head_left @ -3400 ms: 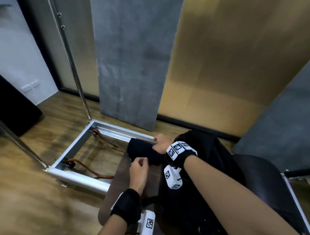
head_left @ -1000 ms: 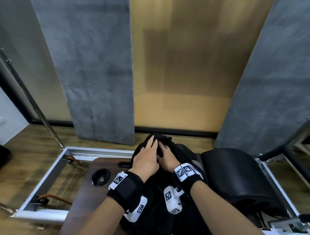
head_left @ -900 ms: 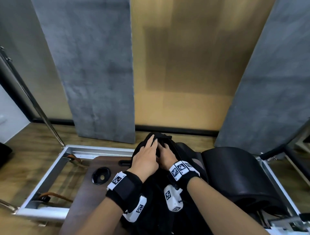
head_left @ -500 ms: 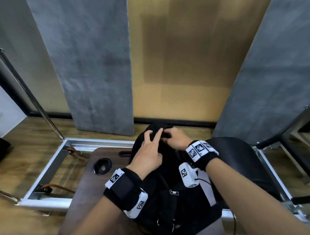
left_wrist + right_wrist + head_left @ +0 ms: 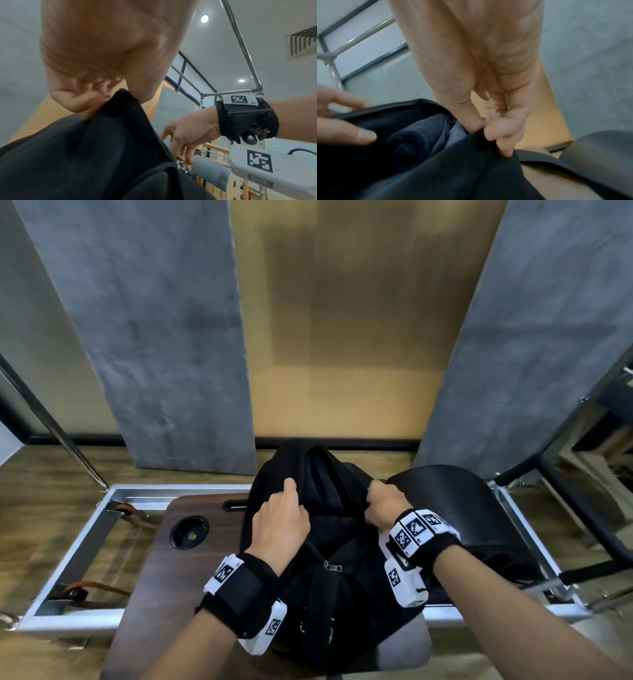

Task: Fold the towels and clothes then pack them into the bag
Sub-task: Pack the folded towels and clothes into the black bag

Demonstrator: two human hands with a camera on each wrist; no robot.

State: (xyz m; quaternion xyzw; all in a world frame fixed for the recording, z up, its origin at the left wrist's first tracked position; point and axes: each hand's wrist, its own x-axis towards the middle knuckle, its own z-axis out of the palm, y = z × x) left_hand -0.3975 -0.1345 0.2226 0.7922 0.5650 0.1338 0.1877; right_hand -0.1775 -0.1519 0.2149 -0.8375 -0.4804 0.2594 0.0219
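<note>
Wooden board point(image 5: 150, 570), bag point(image 5: 329, 577) rim in both hands' grip, seemingly

Black bag point(image 5: 329, 546) gapes open, rolled dark-blue towel point(image 5: 409, 143) inside.

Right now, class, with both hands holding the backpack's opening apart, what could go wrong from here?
1. The black backpack lies partly on the small wooden table, partly beyond its right edge; pulling could tip it off.
2. The left hand and right hand only pinch the rim, so the fabric may slip and the mouth fall shut.
3. The rolled dark blue towel sits near the opening and might unroll or get caught in the zipper.
</note>
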